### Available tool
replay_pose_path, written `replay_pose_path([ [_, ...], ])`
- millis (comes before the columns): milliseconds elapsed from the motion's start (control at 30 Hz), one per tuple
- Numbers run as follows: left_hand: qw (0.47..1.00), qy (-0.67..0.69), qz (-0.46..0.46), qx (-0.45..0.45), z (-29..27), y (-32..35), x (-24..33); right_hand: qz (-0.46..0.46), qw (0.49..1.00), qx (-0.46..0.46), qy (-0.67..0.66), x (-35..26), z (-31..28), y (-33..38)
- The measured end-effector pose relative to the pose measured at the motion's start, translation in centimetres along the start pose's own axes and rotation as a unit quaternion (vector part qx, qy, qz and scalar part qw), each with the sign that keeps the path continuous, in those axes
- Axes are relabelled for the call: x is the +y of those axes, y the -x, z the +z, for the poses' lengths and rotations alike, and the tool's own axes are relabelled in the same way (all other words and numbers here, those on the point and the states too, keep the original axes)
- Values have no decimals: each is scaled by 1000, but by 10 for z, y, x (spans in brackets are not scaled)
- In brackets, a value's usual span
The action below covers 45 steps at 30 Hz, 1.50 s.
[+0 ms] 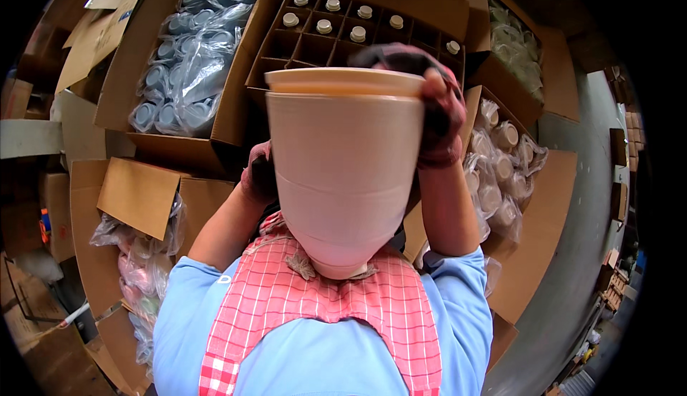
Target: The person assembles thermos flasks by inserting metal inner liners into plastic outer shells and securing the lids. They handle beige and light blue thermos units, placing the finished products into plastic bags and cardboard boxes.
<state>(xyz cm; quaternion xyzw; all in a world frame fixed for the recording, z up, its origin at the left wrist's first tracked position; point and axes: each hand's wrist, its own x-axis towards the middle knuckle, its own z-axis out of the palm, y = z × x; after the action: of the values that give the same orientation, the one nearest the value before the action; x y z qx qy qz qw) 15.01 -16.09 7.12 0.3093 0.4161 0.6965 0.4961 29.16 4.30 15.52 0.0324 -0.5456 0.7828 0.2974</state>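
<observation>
Here, stack: pale cream cups nested, held upright at frame centre.
Right hand: gloved, gripping the stack's rim at 2 o'clock.
Left hand: gloved, clasping its side at 9 o'clock.
Behind: divided bottle carton at 12 o'clock.

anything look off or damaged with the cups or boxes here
Nothing looks damaged or spilled. The stack of pale cups is upright between the gloved left hand and right hand. The divider box is only partly filled with capped bottles, with several cells empty.
</observation>
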Motion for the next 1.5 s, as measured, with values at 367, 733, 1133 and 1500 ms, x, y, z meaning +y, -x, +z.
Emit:
replay_pose_path([
  [367,980,82,78,166,-87,44,-3,307,611,-230,693,83,56,54],
  [733,973,72,130,178,-96,42,-21,381,654,-349,552,67,25,45],
  [1133,949,269,98,135,-83,22,-29,390,877,-178,218,31,4,98],
  [1500,979,17,147,138,-55,3,-23,129,969,106,180,-1,23,101],
])
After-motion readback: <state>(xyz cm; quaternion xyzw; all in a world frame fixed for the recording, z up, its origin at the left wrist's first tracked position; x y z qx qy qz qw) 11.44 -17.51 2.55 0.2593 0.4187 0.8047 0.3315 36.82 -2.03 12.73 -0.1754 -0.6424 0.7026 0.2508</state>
